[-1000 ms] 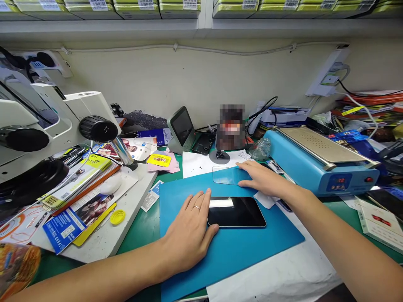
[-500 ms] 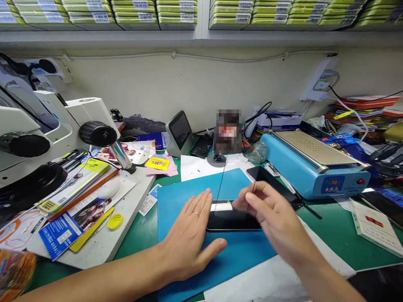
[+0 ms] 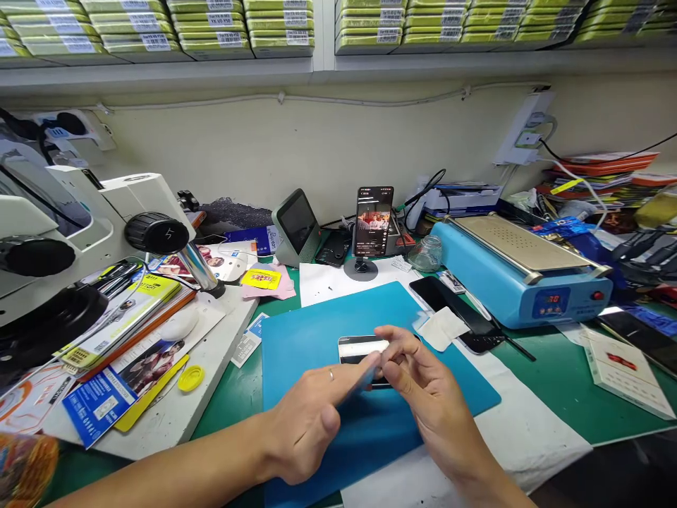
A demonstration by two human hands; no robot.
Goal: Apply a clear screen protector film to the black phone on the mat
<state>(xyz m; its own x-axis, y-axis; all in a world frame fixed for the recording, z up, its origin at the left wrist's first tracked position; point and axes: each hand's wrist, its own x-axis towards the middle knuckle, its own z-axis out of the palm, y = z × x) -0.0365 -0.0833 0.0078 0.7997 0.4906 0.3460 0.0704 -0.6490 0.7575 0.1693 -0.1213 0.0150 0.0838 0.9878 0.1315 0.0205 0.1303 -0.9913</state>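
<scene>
A black phone [image 3: 360,349] lies on the blue mat [image 3: 312,331], mostly hidden under my hands. My right hand [image 3: 423,395] is closed in a pinch just above the phone, holding a clear screen protector [image 3: 366,381] that is hard to make out. My left hand [image 3: 312,409], with a ring on one finger, reaches in from the left. Its fingertips meet the right hand's fingers at the protector, with the thumb below.
A white microscope [image 3: 79,233] stands at the left over leaflets and a yellow cap [image 3: 191,378]. A blue heating plate machine [image 3: 518,275], another dark phone [image 3: 455,310] with a white wipe [image 3: 441,328], a phone on a stand [image 3: 374,222] and a small speaker [image 3: 296,226] sit behind.
My right hand picked the clear protector off the mat's far side and carried it over the phone. My left hand lifted off the mat and joined it.
</scene>
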